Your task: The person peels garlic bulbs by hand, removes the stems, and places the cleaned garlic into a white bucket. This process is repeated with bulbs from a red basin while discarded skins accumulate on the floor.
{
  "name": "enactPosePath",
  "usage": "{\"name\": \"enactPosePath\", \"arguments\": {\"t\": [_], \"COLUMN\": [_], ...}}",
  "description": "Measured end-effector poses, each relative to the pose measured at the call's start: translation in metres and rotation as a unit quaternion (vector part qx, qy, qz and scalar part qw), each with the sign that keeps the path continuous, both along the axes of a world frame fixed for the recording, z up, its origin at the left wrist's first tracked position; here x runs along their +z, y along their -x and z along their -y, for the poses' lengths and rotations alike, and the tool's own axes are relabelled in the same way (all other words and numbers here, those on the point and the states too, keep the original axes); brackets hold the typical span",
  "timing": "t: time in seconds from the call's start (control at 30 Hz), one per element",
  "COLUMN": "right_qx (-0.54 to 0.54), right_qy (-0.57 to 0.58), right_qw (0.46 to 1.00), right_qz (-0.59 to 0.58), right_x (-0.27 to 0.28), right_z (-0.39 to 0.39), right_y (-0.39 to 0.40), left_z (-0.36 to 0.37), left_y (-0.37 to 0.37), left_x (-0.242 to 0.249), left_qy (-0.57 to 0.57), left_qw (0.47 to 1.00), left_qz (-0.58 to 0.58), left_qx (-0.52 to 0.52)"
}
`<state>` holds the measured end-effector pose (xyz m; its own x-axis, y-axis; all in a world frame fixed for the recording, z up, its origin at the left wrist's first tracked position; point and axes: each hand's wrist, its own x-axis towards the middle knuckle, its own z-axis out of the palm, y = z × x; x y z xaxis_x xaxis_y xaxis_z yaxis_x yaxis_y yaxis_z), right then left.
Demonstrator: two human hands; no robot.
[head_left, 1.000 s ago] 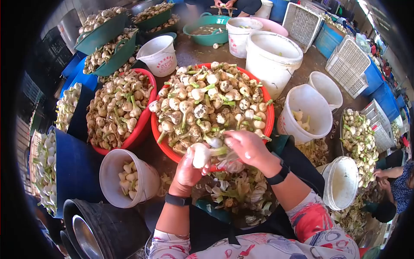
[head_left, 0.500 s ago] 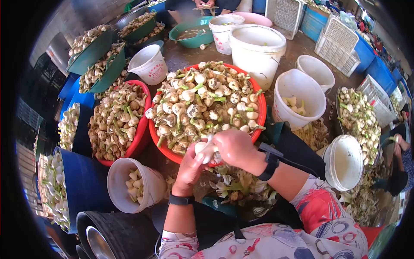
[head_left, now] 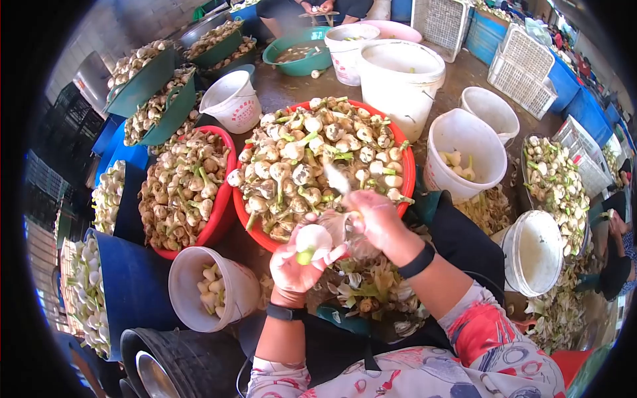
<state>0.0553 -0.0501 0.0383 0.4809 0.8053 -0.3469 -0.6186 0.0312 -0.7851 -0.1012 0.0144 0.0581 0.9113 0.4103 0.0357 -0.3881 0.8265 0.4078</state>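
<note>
A pale, peeled garlic bulb (head_left: 313, 240) with a green stem end rests in my left hand (head_left: 295, 266), its fingers curled around the bulb. Just to the right, my right hand (head_left: 379, 217) is closed, with thin garlic skin (head_left: 356, 242) hanging below its fingers. A blurred whitish sliver (head_left: 337, 179) shows beyond those fingertips. Both hands are over the near edge of a red tub (head_left: 409, 176) heaped with unpeeled garlic bulbs (head_left: 298, 156). Beneath my hands lies a pile of stripped garlic leaves and skins (head_left: 375, 288).
White buckets with some peeled garlic stand left (head_left: 179, 282) and right (head_left: 434, 142). Another red tub (head_left: 229, 192) of garlic touches the left side. A tall white bucket (head_left: 405, 86) stands behind. Other people's hands (head_left: 317, 8) show at the back and far right.
My hands have drawn apart slightly and dropped a little. The bulb has turned, showing its green end, and skin now hangs from my right hand. The view has shifted slightly.
</note>
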Motion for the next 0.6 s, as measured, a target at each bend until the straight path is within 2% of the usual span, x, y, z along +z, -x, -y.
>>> {"name": "enactPosePath", "arguments": {"t": [0.07, 0.1, 0.13, 0.17, 0.2, 0.23, 0.27, 0.3, 0.33, 0.4, 0.47, 0.53, 0.57, 0.6], "right_qx": [0.009, 0.002, -0.107, -0.087, -0.067, 0.043, 0.155, 0.119, 0.138, 0.157, 0.031, 0.017, 0.179, 0.324], "right_qy": [-0.038, -0.100, -0.056, -0.055, -0.054, -0.006, 0.048, -0.087, -0.054, 0.018, 0.056, 0.030, 0.130, 0.222], "right_qw": [0.997, 0.993, 0.951, 0.943, 0.932, 0.952, 0.955, 0.922, 0.873, 0.822, 0.931, 0.922, 0.801, 0.616], "right_qz": [0.073, 0.055, 0.283, 0.317, 0.352, 0.304, 0.247, 0.358, 0.465, 0.547, 0.358, 0.385, 0.556, 0.683], "right_x": [0.007, 0.007, -0.024, -0.020, -0.008, 0.004, 0.014, 0.001, -0.001, 0.025, 0.018, -0.003, -0.007, -0.011], "right_z": [-0.003, -0.001, -0.016, -0.015, -0.010, 0.001, 0.016, 0.013, 0.014, 0.018, 0.017, 0.019, 0.026, 0.034], "right_y": [0.012, 0.008, 0.002, 0.000, -0.004, 0.000, 0.011, 0.019, 0.024, 0.018, 0.008, -0.005, -0.001, 0.003], "left_z": [-0.010, -0.010, -0.011, -0.011, -0.010, -0.010, -0.008, -0.005, -0.003, -0.004, 0.002, 0.001, -0.005, -0.009], "left_y": [0.002, 0.005, 0.008, 0.009, 0.008, 0.007, 0.008, 0.010, 0.012, 0.015, 0.016, 0.012, 0.012, 0.011], "left_x": [-0.031, -0.040, -0.044, -0.038, -0.029, -0.022, -0.021, -0.021, -0.021, -0.027, -0.023, -0.014, -0.022, -0.029], "left_qy": [0.080, 0.102, 0.123, 0.121, 0.035, -0.051, -0.048, -0.031, -0.017, -0.028, -0.025, -0.016, 0.025, 0.066], "left_qw": [0.996, 0.994, 0.992, 0.992, 0.998, 0.996, 0.996, 0.997, 0.998, 0.998, 0.991, 0.996, 0.998, 0.998], "left_qz": [-0.030, -0.024, -0.017, -0.014, -0.031, -0.049, -0.046, -0.055, -0.065, -0.048, -0.111, -0.070, -0.045, -0.019], "left_qx": [0.001, 0.019, 0.036, 0.038, 0.048, 0.057, 0.061, 0.040, 0.018, 0.001, 0.063, 0.062, 0.026, -0.011]}}
